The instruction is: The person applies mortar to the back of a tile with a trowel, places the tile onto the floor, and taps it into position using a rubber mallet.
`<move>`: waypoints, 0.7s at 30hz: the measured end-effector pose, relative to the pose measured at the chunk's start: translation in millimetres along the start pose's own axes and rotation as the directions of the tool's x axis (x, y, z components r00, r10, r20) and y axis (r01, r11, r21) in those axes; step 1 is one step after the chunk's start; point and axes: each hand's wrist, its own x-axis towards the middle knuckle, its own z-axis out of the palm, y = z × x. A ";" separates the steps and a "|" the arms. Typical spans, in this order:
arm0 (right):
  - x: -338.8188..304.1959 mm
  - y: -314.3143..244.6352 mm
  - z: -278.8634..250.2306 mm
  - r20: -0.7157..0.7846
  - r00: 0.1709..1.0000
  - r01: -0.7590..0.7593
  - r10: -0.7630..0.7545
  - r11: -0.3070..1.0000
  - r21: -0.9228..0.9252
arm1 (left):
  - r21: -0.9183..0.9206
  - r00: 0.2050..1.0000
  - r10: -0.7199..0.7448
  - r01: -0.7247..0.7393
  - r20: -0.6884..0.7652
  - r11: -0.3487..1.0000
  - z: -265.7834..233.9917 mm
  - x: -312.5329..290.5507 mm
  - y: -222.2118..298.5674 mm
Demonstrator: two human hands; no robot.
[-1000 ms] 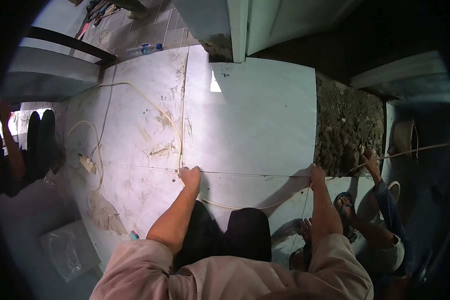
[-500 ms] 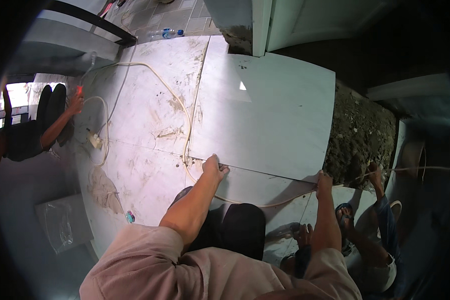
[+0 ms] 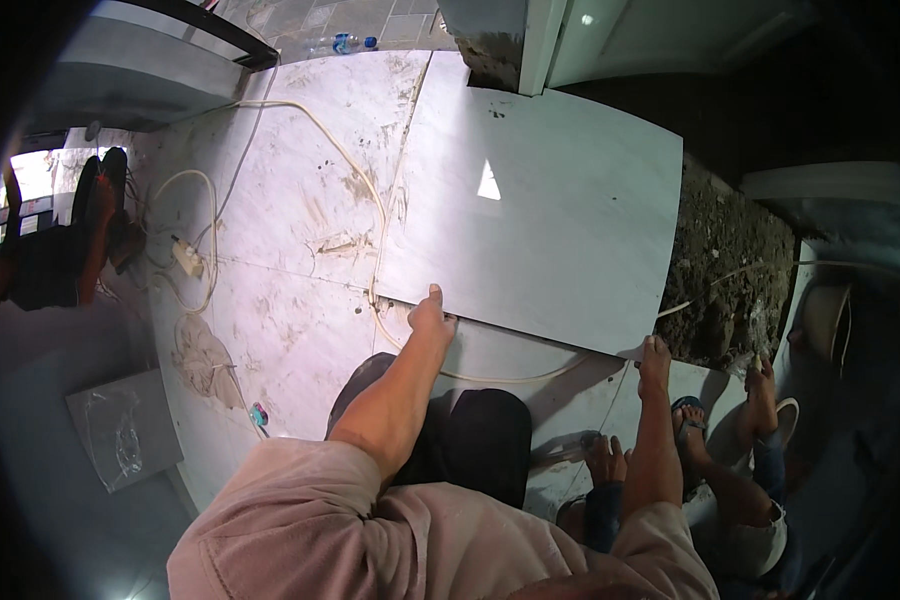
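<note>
A large white marble-look floor tile (image 3: 560,230) lies in front of me, a notch cut in its far left corner. Its near edge is raised a little, with shadow beneath. My left hand (image 3: 432,314) grips that edge near the left corner, thumb on top. My right hand (image 3: 654,362) is closed on the same edge at the right corner. Most of my fingers are hidden under the tile. A cream cable (image 3: 510,380) runs across the floor below the edge, passes out of sight beneath the tile and shows again at its right side.
Rough soil (image 3: 730,260) lies right of the tile. A co-worker squats at my right; their hand (image 3: 760,378) is beside clear plastic. Another person (image 3: 60,250) is at the far left. A power socket (image 3: 187,258), a crumpled cloth (image 3: 205,365) and a bottle (image 3: 345,44) lie on the floor.
On the right the cable has shifted away from me, over the soil. The co-worker's hand there is lower in view. The person at left has drawn back an outstretched arm. My grip is unchanged.
</note>
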 end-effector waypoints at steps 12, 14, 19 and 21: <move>-29.1 -5.8 3.7 -0.132 0.989 0.081 -0.072 0.995 0.063 | 0.250 0.972 0.056 -0.114 0.227 0.962 -25.8 -74.7 41.8; -35.9 -16.7 -12.5 -0.120 0.989 0.085 -0.084 0.996 0.001 | 0.263 0.951 0.050 -0.135 0.306 0.955 -29.6 -91.4 55.3; -35.1 -48.5 -72.1 -0.168 0.973 0.124 -0.157 0.974 -0.190 | 0.396 0.869 -0.034 -0.190 0.493 0.898 -4.7 -177.2 102.1; -43.0 -81.1 -68.7 -0.255 0.966 -0.024 0.038 0.998 0.058 | 0.443 0.840 -0.015 -0.270 0.542 0.855 -0.7 -201.8 124.9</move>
